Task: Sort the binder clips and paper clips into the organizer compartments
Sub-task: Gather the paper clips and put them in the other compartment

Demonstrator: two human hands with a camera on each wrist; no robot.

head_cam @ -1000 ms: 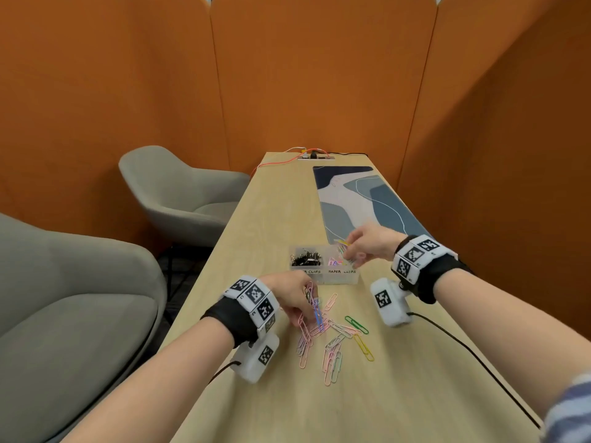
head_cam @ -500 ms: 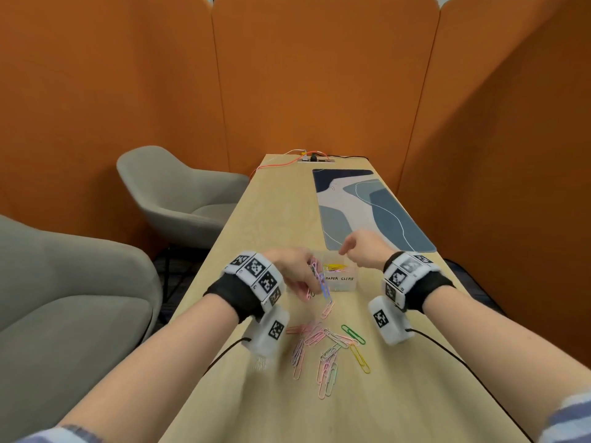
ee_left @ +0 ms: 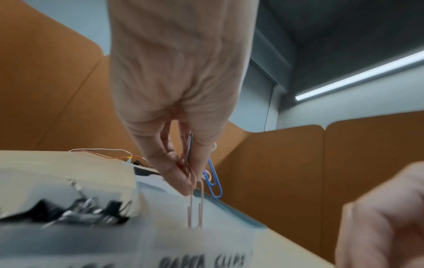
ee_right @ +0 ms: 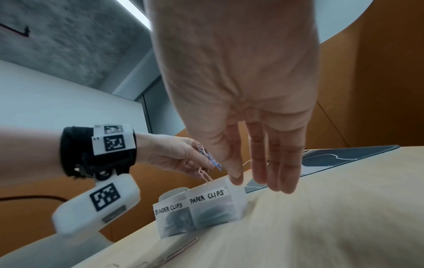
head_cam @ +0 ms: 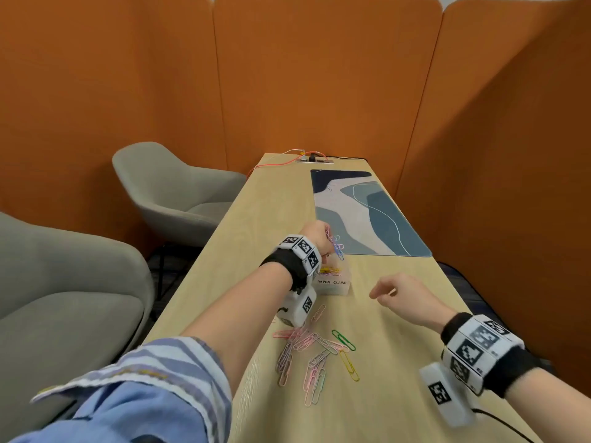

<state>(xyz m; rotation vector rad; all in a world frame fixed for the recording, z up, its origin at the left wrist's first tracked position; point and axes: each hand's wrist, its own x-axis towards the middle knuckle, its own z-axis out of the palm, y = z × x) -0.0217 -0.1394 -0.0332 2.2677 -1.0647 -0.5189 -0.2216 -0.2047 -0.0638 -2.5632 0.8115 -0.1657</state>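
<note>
A translucent organizer [head_cam: 332, 287] [ee_right: 206, 204] has a left compartment labelled BINDER CLIPS and a right one labelled PAPER CLIPS. Black binder clips [ee_left: 87, 210] fill the left compartment. My left hand [head_cam: 327, 251] [ee_left: 183, 163] pinches a bunch of pink and blue paper clips [head_cam: 336, 247] [ee_left: 195, 190] [ee_right: 207, 156] and hangs them just over the PAPER CLIPS compartment. My right hand [head_cam: 396, 290] [ee_right: 259, 172] hovers to the right of the organizer with relaxed fingers, holding nothing. Several loose coloured paper clips [head_cam: 313, 353] lie in a pile on the table in front of the organizer.
The wooden table [head_cam: 399, 394] is long and narrow. A blue patterned desk mat [head_cam: 361, 212] lies beyond the organizer, and cables [head_cam: 281, 158] lie at the far end. Grey chairs [head_cam: 179, 199] stand to the left. Orange partition walls enclose the booth.
My left hand lifted a bunch of paper clips off the pile and carried them forward over the organizer. My right hand drew back from the organizer toward the right and now holds nothing.
</note>
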